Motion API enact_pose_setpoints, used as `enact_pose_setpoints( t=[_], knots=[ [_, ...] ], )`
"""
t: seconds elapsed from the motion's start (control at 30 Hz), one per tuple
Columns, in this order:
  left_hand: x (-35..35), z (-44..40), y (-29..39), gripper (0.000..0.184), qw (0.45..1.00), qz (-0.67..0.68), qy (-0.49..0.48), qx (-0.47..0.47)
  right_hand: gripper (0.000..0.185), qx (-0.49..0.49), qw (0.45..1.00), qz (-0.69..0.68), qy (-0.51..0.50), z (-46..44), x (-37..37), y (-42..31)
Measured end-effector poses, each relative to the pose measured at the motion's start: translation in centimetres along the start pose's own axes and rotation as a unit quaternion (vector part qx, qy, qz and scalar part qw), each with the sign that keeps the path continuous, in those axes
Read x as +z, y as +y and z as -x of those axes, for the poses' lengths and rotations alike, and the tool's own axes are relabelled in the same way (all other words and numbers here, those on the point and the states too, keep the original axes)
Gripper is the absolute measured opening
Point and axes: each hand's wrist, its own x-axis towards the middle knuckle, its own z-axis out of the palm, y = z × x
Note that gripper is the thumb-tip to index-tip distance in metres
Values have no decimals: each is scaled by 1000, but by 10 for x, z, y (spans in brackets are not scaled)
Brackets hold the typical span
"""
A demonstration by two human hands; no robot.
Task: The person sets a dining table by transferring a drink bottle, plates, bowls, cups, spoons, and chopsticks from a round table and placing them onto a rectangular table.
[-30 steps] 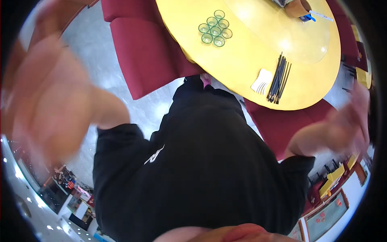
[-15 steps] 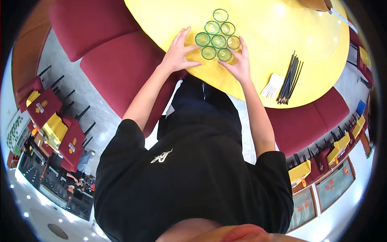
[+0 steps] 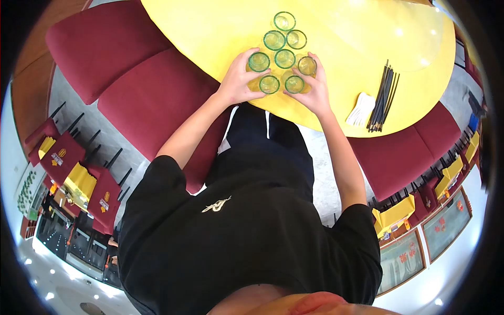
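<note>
Green-rimmed drinking glasses stand on a yellow tabletop (image 3: 220, 37). My left hand (image 3: 237, 79) is curled around two of them, a left glass (image 3: 259, 62) and a nearer glass (image 3: 269, 84), thumb on the near side. My right hand (image 3: 316, 92) grips two more, an outer glass (image 3: 307, 66) and a near glass (image 3: 294, 84). Between and beyond my hands are a middle glass (image 3: 284, 59), two glasses behind it, one at left (image 3: 274, 40) and one at right (image 3: 296, 39), and a single farthest glass (image 3: 284, 21).
To the right on the tabletop lie a bundle of black chopsticks (image 3: 383, 97) and white paper-like strips (image 3: 360, 109). A dark red bench seat (image 3: 152, 100) runs along the left side, another red seat (image 3: 404, 155) along the right. More tables and chairs stand farther off.
My hands have closed in on the outer and near glasses. Those four have slid toward my body, opening gaps from the middle glass.
</note>
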Motion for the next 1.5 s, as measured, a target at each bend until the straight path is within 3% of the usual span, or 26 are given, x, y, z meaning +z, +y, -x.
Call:
enact_pose_setpoints(
  t=[0.1,0.27,0.4,0.53,0.63,0.8,0.93,1.03,1.13,1.23,1.33,1.5],
  knots=[
    [2,-2,6,59,1000,-8,14,-5,56,-28,998,53,23,-4,1,-1],
    [17,-1,6,57,998,-9,46,-33,47,-1,997,-66,46,-10,12,4],
    [15,11,36,57,995,2,73,-67,46,-15,996,-59,70,9,-10,-10],
    [5,11,133,58,996,7,77,-40,47,-18,988,-72,135,77,-74,-48],
    [19,0,228,58,996,58,46,51,49,-14,964,-131,231,168,-131,-78],
    [104,4,368,64,961,168,-10,220,53,-45,908,-122,399,356,-217,-123],
    [175,6,479,60,913,240,-141,299,53,10,865,-62,498,494,-263,-151],
    [225,-20,553,58,853,271,-220,387,50,60,798,-54,597,558,-293,-146],
    [275,-28,604,61,811,319,-271,410,46,54,723,-98,682,609,-298,-127],
    [329,-41,654,62,748,373,-367,408,45,23,700,-58,712,663,-321,-95],
    [394,-58,703,63,719,379,-409,415,46,16,667,-66,742,717,-362,-68],
    [522,-76,787,57,719,349,-426,423,46,21,625,-52,779,815,-423,-16]
  ],
)
